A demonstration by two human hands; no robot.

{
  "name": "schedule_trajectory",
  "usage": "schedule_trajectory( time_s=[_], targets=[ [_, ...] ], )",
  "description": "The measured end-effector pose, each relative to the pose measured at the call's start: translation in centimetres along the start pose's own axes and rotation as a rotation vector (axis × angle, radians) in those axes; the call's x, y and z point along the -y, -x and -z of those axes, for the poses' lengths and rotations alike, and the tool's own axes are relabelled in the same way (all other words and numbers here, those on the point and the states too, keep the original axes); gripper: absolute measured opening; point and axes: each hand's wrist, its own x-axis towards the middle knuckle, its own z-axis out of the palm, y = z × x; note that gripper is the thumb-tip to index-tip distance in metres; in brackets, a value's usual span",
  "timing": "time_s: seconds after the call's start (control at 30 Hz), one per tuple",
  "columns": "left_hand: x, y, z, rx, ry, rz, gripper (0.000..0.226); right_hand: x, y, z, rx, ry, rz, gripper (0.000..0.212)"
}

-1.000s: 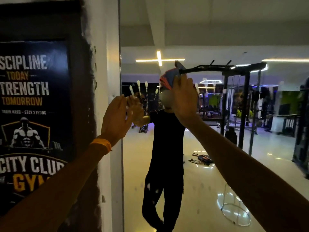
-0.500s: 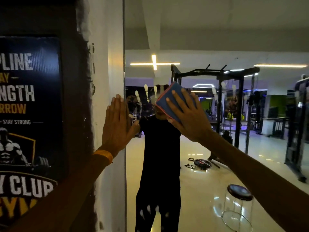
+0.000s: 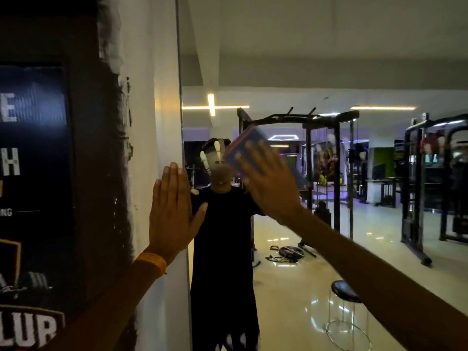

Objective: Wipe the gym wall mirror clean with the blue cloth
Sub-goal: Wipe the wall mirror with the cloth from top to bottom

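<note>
The blue cloth now lies on the mirror just right of our reflected head, which it covered half a second ago. It sits high on the glass, near its left edge. It is one cloth, folded into a flat rectangle and tilted, with a red trim along its edges. Our right hand presses it to the glass with fingers straight and spread apart, and this hand is now smeared by motion. Our left hand stays flat on the matte white wall at the mirror's edge, its four fingers together and the thumb out over the glass. One orange wristband circles that wrist. Farther left hangs one dark printed poster. The smooth glass reflects one stool with a round dark seat on thin metal legs.
</note>
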Motion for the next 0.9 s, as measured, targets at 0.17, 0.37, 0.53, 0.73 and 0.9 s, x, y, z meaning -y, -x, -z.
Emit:
schedule_trajectory(
  time_s=[0.17,0.37,0.53,0.73,0.9],
  targets=[
    [0.1,0.0,0.0,0.006,-0.024,-0.018,0.091,-8.7,-3.6,5.2,0.055,0.376,-0.015,0.057],
    [0.1,-0.6,0.3,-0.020,-0.021,-0.033,0.091,-0.9,-0.3,1.5,0.041,0.261,-0.188,0.052],
    [0.3,-1.5,0.6,0.002,-0.033,-0.048,0.094,-6.0,0.7,2.6,0.051,0.432,0.117,0.063],
    [0.4,-0.3,-0.1,-0.013,-0.009,-0.016,0.092,-1.0,-1.2,1.7,-0.046,0.198,-0.285,0.054],
    [-0.5,4.4,-0.7,0.014,-0.014,0.033,0.089,-3.6,-2.0,2.3,0.153,0.335,0.191,0.065]
  ],
)
